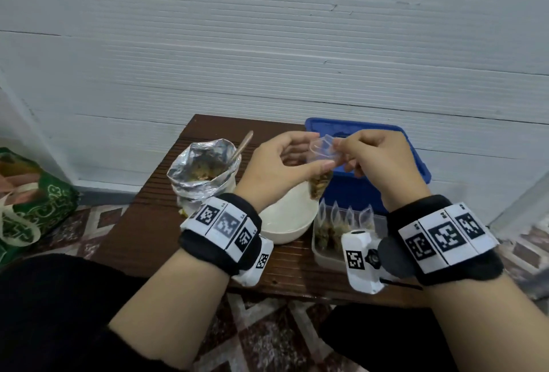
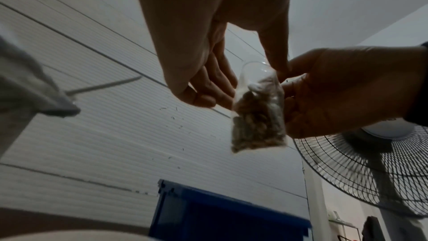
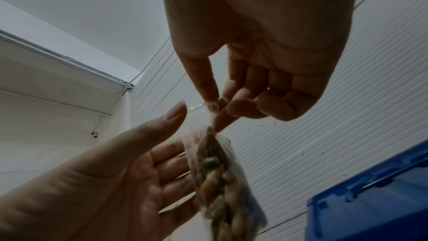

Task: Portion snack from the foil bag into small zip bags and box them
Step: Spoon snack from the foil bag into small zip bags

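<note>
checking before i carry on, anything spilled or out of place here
No spill shows. The foil bag stands upright with a spoon in it; filled bags stand in the clear box. Both hands pinch the zip bag, its mouth still open.

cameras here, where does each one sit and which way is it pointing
Head: on the head, looking down at the table; both forearms, left hand and right hand holding the zip bag.
Left wrist: under the left hand, looking up at wall and fan.
Right wrist: under the right hand, looking up at wall and ceiling.
Shared: all show the zip bag and the blue lid.
</note>
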